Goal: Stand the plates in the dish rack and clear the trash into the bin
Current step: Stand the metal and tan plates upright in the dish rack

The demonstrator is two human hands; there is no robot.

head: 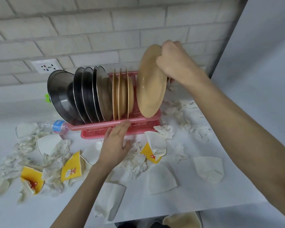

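Observation:
A pink dish rack stands on the white counter against the brick wall. It holds several dark metal plates on the left and tan plates beside them, all on edge. My right hand grips the upper rim of a large tan plate, held nearly upright with its lower edge at the rack's right end. My left hand rests with straight fingers on the rack's front rail. Crushed paper cups and crumpled tissues litter the counter.
A plastic bottle lies left of the rack. A wall socket sits behind the plates. More flattened white cups and tissue lie to the right. The counter's front edge runs below, with a tan object beneath it.

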